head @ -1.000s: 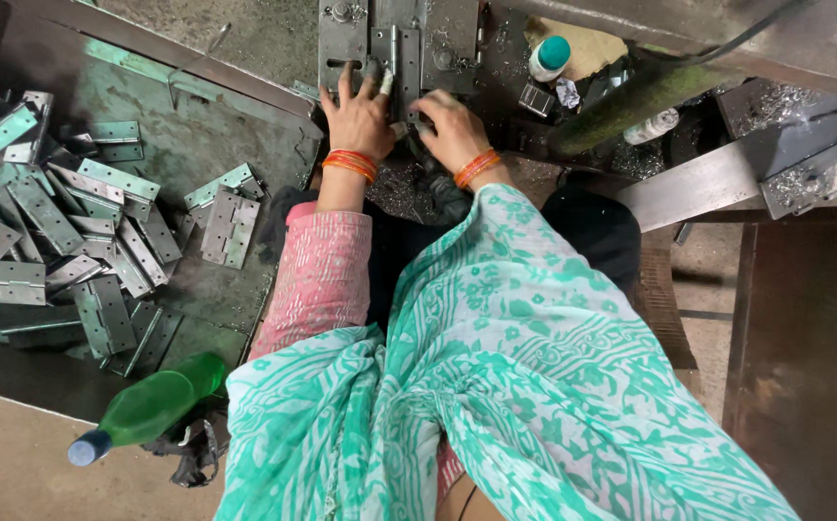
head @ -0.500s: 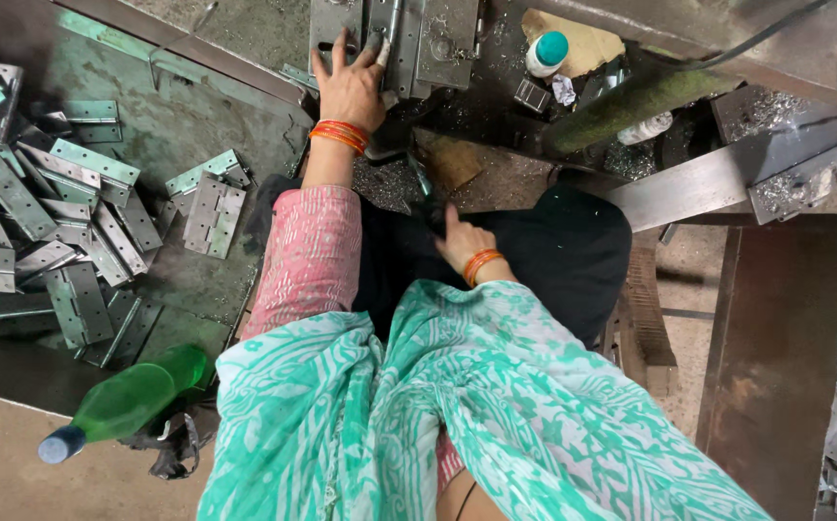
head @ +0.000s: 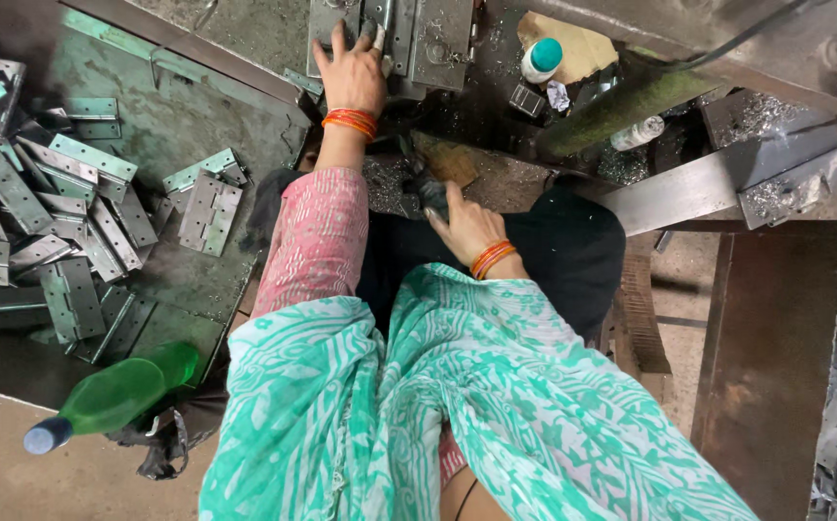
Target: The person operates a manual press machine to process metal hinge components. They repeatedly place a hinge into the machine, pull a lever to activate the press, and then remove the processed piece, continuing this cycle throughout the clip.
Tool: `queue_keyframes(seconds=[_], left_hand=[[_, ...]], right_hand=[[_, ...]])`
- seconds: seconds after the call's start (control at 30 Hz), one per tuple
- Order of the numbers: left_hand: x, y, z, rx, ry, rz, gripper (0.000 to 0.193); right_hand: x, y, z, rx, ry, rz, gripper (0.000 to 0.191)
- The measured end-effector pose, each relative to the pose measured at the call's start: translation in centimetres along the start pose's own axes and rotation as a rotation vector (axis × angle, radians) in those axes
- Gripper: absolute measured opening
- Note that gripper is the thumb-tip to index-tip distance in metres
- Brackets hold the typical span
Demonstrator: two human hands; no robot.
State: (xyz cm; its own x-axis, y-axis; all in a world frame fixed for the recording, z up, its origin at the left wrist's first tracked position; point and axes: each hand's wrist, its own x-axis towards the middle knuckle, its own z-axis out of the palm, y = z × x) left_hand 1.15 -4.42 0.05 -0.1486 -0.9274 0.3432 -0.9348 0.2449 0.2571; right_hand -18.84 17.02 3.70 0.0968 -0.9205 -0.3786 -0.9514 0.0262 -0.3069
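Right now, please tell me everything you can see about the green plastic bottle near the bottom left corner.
The green bottle is translucent plastic with a blue cap at its lower left end. It lies on its side, tilted, the cap pointing to the bottom left and the base toward the metal tray of hinges. It looks mostly empty, though the contents cannot be told surely. Its base overlaps the tray's lower edge, and a dark crumpled thing lies just beside it. Neither hand touches it.
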Motion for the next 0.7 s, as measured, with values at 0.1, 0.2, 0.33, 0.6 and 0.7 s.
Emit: queue_keyframes(seconds=[0.1,0.2,0.33,0.6,0.7], left_hand=[[0.3,0.1,-0.2,0.0,0.023,0.002,0.043],[-0.3,0.1,-0.7,0.028,0.0,0.021,0.046],[-0.7,0.1,-1.0,0.032,0.02,0.023,0.037],[1.8,1.5,-0.1,0.011,0.096,0.025,0.042],[2.8,1.6,-0.2,0.032,0.058,0.017,0.036]], right_hand=[[0.1,1.2,3.8,0.025,-0.107,0.054,0.068],[0.0,2.5,6.7,0.058,-0.131,0.082,0.078],[-0.2,2.1,5.0,-0.004,-0.147,0.067,0.075],[-0.4,-0.9,-1.4,0.032,0.15,-0.069,0.072],[-0.4,0.9,2.2,0.001,0.01,0.02,0.075]])
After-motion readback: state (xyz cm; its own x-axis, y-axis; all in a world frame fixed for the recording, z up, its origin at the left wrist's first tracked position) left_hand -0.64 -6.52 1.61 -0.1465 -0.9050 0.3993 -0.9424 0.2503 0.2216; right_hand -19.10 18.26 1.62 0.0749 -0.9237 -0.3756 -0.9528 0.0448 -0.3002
